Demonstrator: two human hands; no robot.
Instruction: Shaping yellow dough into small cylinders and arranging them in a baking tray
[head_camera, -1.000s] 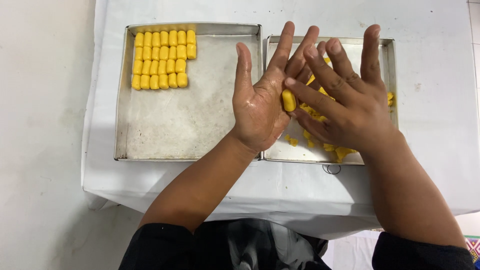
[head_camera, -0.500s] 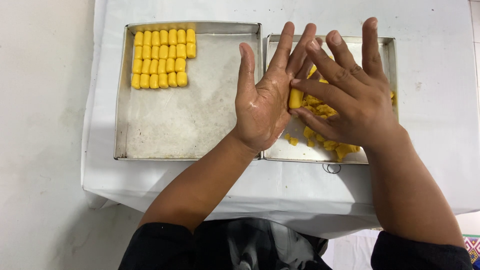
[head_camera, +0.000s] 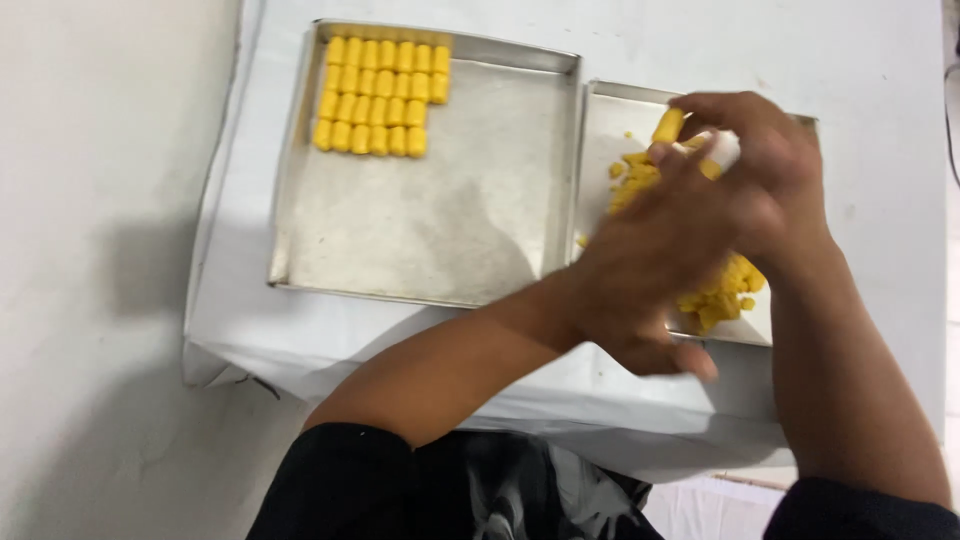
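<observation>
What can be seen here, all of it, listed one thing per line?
Left tray: one, silver metal, on the table's left half.
Shaped rolls: several rows, yellow, packed in the left tray's far-left corner.
Right tray: one, silver metal, touching the left tray's right side.
Loose dough: a heap of yellow pieces, in the right tray, partly hidden by the hands.
Dough roll: one, yellow, at the right hand's fingertips.
Tablecloth: one, white, over the table.
Floor: pale grey, left of the table.
Left hand: blurred, over the right tray.
Right hand: blurred, above the right tray, at the dough roll.
</observation>
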